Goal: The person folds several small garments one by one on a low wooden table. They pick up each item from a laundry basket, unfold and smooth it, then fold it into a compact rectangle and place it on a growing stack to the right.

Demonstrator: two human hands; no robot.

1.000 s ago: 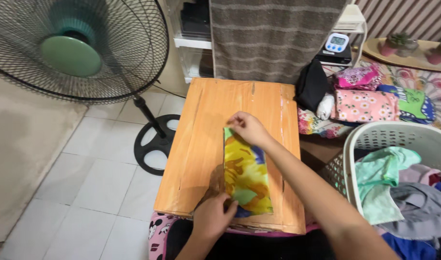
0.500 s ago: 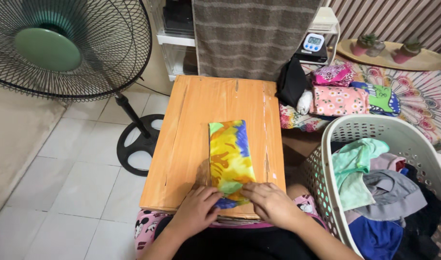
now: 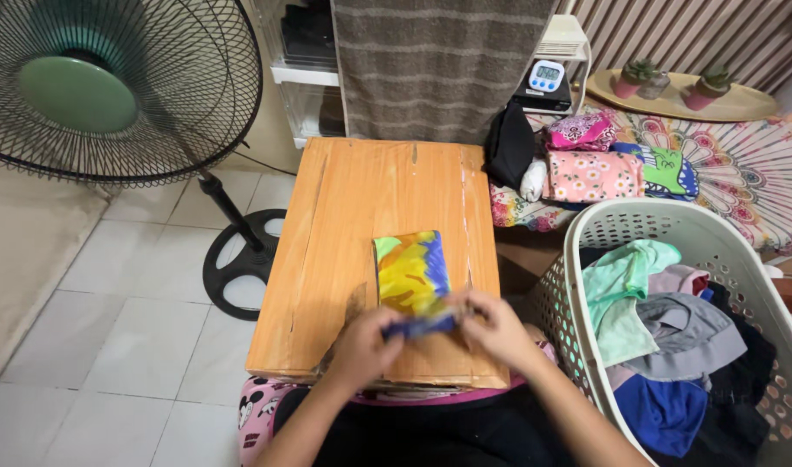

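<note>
Two hands work one folded cloth point(image 3: 411, 275), tie-dyed yellow, blue and green, lying on the orange wooden surface point(image 3: 344, 225). The cloth sits right of the surface's centre line, its far end about halfway up the surface, its near end close to the near edge.

Left hand point(image 3: 365, 339): fingers curled closed, pinching the near end of the cloth from the left side. Right hand point(image 3: 493, 327): fingers likewise closed, pinching the same end from the right. Between them the near end is lifted and rolled into a dark blue band; the rest of the cloth lies flat.

Judgement on placement: the cloth lies lengthwise, pointing away from the person, so both hands can take the near end evenly and turn it over along its length. The flat surface keeps the far part smooth while the near part is raised.

Surroundings: a white laundry basket point(image 3: 586, 233) of loose clothes stands just beyond the right edge of the surface. Folded patterned clothes point(image 3: 590, 173) lie on the bed past the far right corner. A standing fan point(image 3: 110, 86) is on the tiled floor to the left. A striped grey towel point(image 3: 439, 69) hangs beyond the far edge.
</note>
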